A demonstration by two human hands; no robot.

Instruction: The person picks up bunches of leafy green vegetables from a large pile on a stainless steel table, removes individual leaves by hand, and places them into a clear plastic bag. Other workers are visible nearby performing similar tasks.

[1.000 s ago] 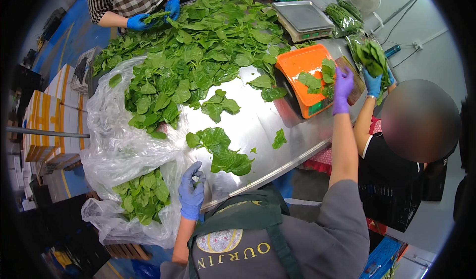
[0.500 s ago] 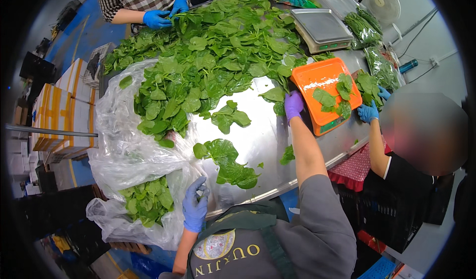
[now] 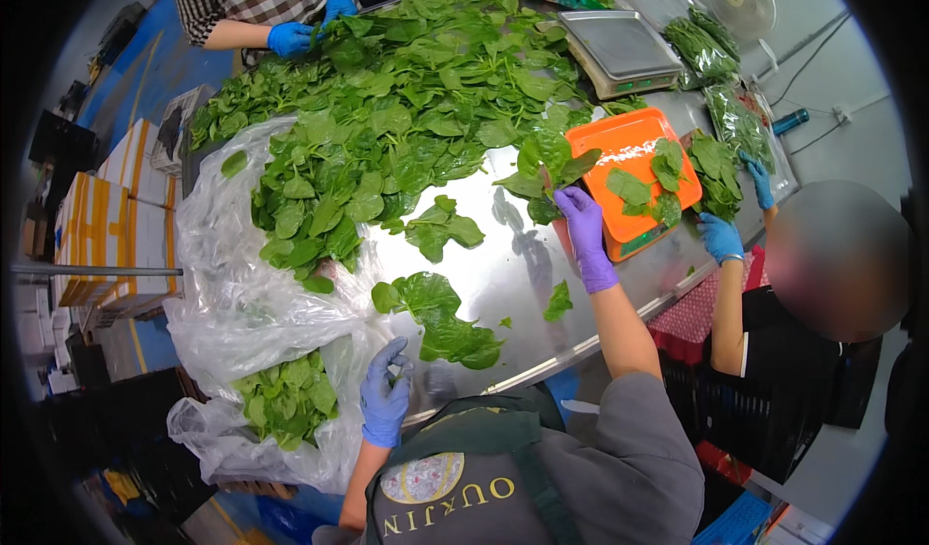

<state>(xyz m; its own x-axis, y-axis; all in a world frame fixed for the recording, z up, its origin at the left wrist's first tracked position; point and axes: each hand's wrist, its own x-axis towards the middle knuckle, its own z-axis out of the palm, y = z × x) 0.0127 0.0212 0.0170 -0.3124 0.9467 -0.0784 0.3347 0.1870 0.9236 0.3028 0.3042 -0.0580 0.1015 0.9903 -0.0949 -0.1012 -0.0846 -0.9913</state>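
1. Your right hand [image 3: 586, 235], which half a second ago lay at the orange tray's [image 3: 619, 140] left edge, now has its grip closed on a bunch of green leaves [image 3: 548, 163], raised beside that tray.
2. Your left hand [image 3: 386, 397] has stayed at the near edge of the steel counter [image 3: 513, 274], fingers loosely curled and empty, beside the clear plastic bag [image 3: 242, 303].
3. A small leaf pile [image 3: 440, 317] remains in front of it.

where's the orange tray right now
In the head view, the orange tray sits on the steel table's right side, below the scale, just right of the right hand holding leaves.
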